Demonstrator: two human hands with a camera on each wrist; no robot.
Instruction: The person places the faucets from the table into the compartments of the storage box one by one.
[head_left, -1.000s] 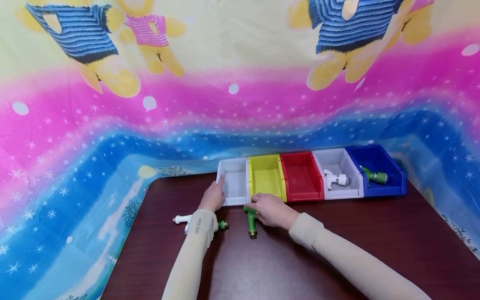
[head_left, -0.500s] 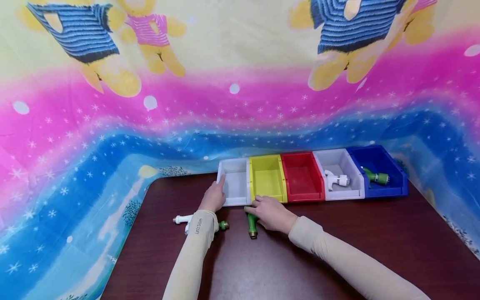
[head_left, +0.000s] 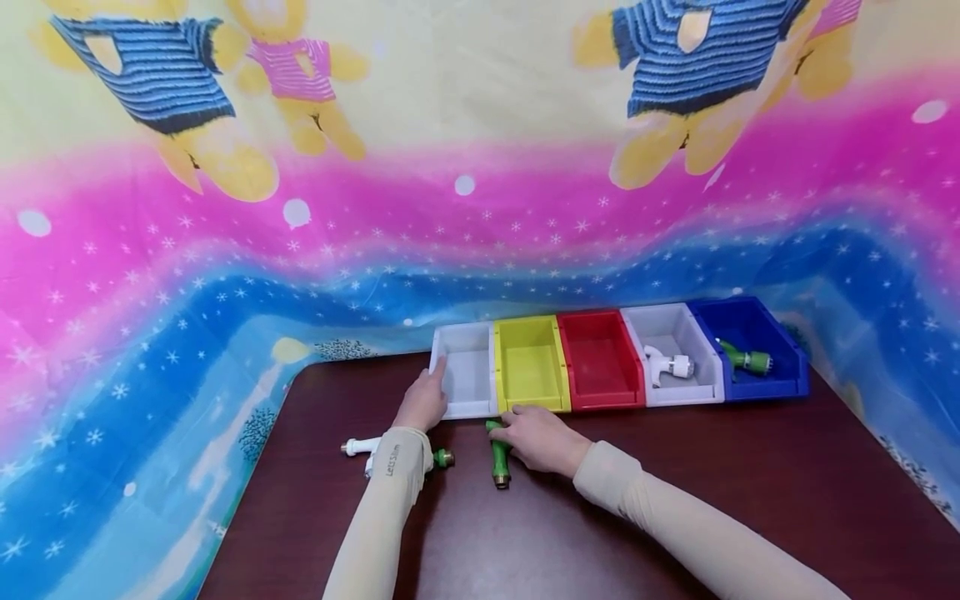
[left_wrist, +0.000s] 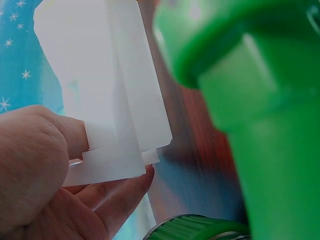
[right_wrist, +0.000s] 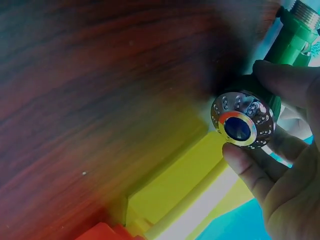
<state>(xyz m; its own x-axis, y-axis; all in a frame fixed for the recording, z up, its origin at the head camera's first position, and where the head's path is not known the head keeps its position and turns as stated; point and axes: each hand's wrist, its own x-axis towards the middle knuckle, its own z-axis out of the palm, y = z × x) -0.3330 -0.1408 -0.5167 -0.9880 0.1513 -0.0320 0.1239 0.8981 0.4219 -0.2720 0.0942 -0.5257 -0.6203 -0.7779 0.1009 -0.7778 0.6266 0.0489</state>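
The left hand [head_left: 422, 400] grips the left side wall of the leftmost white bin [head_left: 468, 367]; in the left wrist view its thumb and fingers [left_wrist: 127, 197] lie on both sides of the white wall [left_wrist: 102, 115]. In front of the yellow bin [head_left: 529, 362], the right hand [head_left: 542, 439] holds a green valve [head_left: 500, 458]. The right wrist view shows thumb and fingers around the green valve [right_wrist: 285, 47] near its round silver knob [right_wrist: 243, 120]. Under the left forearm lie a white valve [head_left: 362, 447] and another green one [head_left: 444, 458], both partly hidden.
A red bin [head_left: 602, 358], a second white bin [head_left: 701, 390] and a blue bin [head_left: 798, 385] continue the row to the right. One white valve [head_left: 667, 365] lies in that white bin, one green valve [head_left: 750, 361] in the blue. A printed cloth [head_left: 450, 233] hangs behind the brown table [head_left: 585, 533].
The head view has shifted slightly, so the whole scene sits a little lower. Against the bins and the valves, both hands keep nearly the same places.
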